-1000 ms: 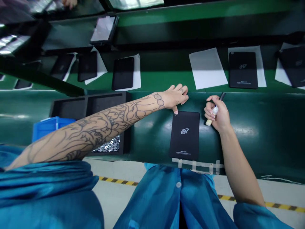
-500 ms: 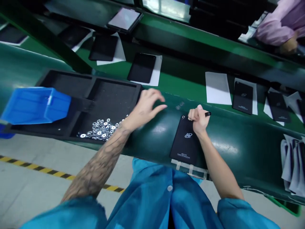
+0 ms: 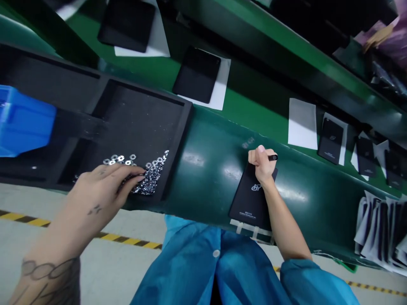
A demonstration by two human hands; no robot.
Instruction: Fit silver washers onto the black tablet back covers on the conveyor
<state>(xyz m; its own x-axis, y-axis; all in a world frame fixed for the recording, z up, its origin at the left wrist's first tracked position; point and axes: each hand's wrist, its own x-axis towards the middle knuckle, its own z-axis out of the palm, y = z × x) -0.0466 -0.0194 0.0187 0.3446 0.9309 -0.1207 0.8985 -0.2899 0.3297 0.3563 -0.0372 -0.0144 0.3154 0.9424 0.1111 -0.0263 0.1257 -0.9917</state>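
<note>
A long green bench (image 3: 308, 203) crosses the view, with a strip of brighter green along its far side; clock directions here run from the middle of the view. Grey floor (image 3: 127, 262) with yellow-and-black striped tape (image 3: 133, 242) shows from 5 round to 8 o'clock. A co-worker's purple sleeve (image 3: 401, 38) is at 2 o'clock, beyond the bench.

The wearer's blue clothing (image 3: 187, 262) fills 6 o'clock. A black compartmented tray (image 3: 136, 112) spreads across 9 o'clock. Toward 4 o'clock, by the right edge, stands a row of dark sheets and pale wrappings (image 3: 380, 228). At 12 o'clock a plain black slab (image 3: 199, 76) lies on white paper (image 3: 222, 84); a bare white sheet (image 3: 302, 123) lies between 2 and 3.

The dark panel (image 3: 246, 203) with a pale logo lies flat on the bench at 4 o'clock, its near end just beside whitish tape strips (image 3: 254, 232). A blue bin (image 3: 27, 123) sits in the tray at 9.

The left hand (image 3: 108, 186), at 8 to 9 o'clock, reaches into the tray, thumb and fingers bent nearly together; whether they pinch anything, I cannot tell. The right hand (image 3: 262, 163), over the panel's far end, is curled into a fist around a pen (image 3: 272, 157), whose black end pokes out toward 3 o'clock. Smallest are the shiny metal rings (image 3: 152, 178) heaped by the left fingertips.
</note>
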